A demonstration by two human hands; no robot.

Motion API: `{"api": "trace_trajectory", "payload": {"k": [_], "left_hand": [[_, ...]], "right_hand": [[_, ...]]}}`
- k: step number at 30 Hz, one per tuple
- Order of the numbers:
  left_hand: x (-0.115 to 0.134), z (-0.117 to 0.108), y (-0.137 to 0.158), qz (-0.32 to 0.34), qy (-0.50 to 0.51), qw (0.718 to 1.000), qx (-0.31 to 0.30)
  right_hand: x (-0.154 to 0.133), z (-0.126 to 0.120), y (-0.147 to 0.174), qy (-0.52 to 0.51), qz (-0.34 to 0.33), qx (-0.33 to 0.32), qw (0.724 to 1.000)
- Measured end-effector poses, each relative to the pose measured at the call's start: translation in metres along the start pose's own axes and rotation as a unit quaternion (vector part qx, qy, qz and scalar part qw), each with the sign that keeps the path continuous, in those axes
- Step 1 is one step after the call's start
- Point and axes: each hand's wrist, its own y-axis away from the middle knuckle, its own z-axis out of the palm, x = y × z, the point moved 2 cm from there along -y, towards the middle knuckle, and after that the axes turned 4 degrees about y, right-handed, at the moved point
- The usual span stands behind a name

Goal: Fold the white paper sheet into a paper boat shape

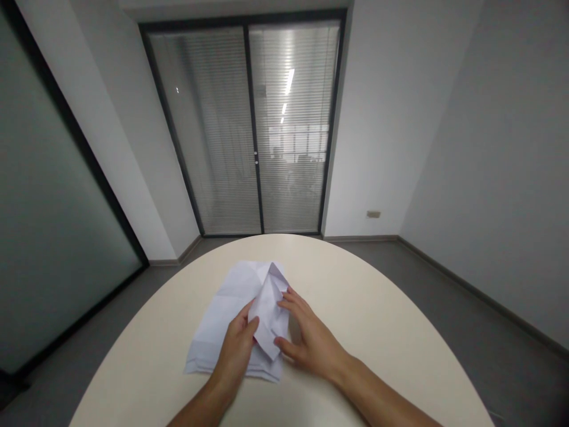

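A folded white sheet of paper (267, 305), raised to a point at its far end, is held above a stack of white paper sheets (213, 332). My left hand (239, 341) grips the folded sheet's left side, thumb on top and the other fingers partly hidden beneath it. At the right side is my right hand (309, 338), its thumb and fingers spread apart. Its fingertips are at the paper's right edge, seeming to touch it lightly. The stack lies on the table, its near edges slightly uneven.
Beneath the papers is a round, cream-coloured table (377, 332). Beyond it stands a glass partition with blinds (288, 178) in a dark frame. A frosted glass panel (53, 207) is on the left, and a white wall (400, 118) with a small socket plate (373, 214) on the right.
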Motion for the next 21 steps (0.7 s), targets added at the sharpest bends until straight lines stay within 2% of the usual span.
{"api": "trace_trajectory", "payload": {"k": [5, 12, 17, 19, 21], "left_hand": [[-0.001, 0.003, 0.004, -0.023, 0.017, 1.0, 0.002], [-0.003, 0.007, 0.013, -0.027, 0.038, 0.999, -0.01], [-0.003, 0.004, 0.007, -0.021, 0.072, 0.997, 0.01], [-0.003, 0.001, 0.004, -0.022, 0.087, 0.996, 0.023], [-0.003, -0.001, 0.001, -0.024, 0.099, 0.994, 0.031]], "right_hand": [[0.0, 0.004, 0.002, 0.048, 0.023, 0.011, 0.999], [-0.013, -0.002, 0.001, 0.09, 0.024, 0.086, 0.992], [-0.017, -0.008, 0.001, -0.044, 0.038, 0.118, 0.991], [-0.015, -0.007, 0.001, -0.142, 0.071, 0.127, 0.979], [-0.011, -0.007, 0.0, -0.235, 0.114, 0.147, 0.954]]}}
